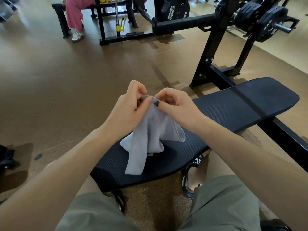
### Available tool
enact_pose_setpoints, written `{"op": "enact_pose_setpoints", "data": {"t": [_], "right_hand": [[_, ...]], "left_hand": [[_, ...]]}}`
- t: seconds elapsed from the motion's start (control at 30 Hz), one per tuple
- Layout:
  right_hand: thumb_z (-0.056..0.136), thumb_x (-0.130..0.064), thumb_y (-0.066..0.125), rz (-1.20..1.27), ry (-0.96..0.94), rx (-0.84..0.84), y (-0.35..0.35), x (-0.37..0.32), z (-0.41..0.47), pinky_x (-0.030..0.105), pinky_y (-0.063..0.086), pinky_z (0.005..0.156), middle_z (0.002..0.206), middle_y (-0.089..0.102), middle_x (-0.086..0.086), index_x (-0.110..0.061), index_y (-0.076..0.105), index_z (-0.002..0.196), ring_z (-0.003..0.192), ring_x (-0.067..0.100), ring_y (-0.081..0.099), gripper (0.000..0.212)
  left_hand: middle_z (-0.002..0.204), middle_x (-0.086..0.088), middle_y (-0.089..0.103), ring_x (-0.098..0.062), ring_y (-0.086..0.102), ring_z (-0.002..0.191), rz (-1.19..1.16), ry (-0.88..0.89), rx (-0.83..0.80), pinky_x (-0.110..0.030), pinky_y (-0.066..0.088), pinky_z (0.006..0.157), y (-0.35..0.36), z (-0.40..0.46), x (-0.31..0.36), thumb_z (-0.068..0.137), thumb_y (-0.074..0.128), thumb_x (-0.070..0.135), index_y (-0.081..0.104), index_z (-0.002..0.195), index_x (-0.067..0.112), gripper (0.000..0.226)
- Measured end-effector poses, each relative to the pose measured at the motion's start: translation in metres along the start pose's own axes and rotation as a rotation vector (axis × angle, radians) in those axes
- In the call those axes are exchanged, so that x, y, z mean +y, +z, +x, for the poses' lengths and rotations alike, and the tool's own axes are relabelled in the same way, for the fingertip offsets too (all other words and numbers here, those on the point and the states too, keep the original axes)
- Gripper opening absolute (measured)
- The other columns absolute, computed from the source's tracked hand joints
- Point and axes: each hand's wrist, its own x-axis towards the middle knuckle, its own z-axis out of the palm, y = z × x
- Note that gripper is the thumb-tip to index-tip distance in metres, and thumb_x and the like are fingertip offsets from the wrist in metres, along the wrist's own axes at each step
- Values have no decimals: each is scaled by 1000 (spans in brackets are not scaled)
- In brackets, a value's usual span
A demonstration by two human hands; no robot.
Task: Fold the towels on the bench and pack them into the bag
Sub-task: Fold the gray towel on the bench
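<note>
A light grey towel [150,135] hangs bunched above the black padded bench [233,110], with its lower end trailing onto the pad. My left hand [130,110] pinches the towel's top edge from the left. My right hand [175,105] pinches the same edge from the right, thumb and fingers curled on the cloth. Both hands are close together, almost touching. A dark object [6,157] at the far left edge is cut off; I cannot tell whether it is the bag.
The bench's black steel frame [211,64] rises at the right, with weight plates [266,20] on a bar behind it. A person in pink trousers [75,15] sits on another bench at the back left. Brown floor spreads to the left. My knees and sandalled feet are under the bench.
</note>
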Motion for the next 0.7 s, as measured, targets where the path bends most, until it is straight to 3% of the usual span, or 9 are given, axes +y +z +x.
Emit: {"op": "enact_pose_setpoints", "data": {"t": [0.1,0.23,0.37,0.5,0.7], "right_hand": [[95,-6,62,-31,10,62,-4,1,1,36,50,75,83,70,-1,-14,69,92,79,10,63,11],[96,-11,63,-102,-15,17,-7,0,0,41,54,77,90,72,2,-18,70,98,82,25,67,11],[92,-7,59,-158,-48,-23,-10,-7,3,24,46,63,88,68,-8,-26,71,108,60,10,51,27],[90,-4,60,-302,-135,-29,-15,-16,8,20,48,71,88,73,-7,-19,77,98,75,7,64,23],[91,-8,65,-405,-178,52,-19,-20,8,16,44,74,84,71,-6,-20,77,94,80,8,58,18]], "left_hand": [[67,6,50,-4,43,57,-56,-98,-33,-15,39,56,6,-12,-9,103,56,14,47,104,12,9],[74,-3,58,-9,48,61,-63,-95,-19,-19,40,56,10,-20,-13,103,54,13,52,99,16,5],[79,-1,60,-20,56,69,-38,-1,-7,-28,45,61,7,-13,-7,103,56,11,54,101,15,5],[80,-1,60,-23,55,70,-16,24,-21,-33,46,62,3,-11,-9,101,58,13,52,100,18,8],[91,7,60,-19,58,87,35,-49,-49,-46,52,74,10,-27,-25,99,58,13,48,95,27,17]]}}
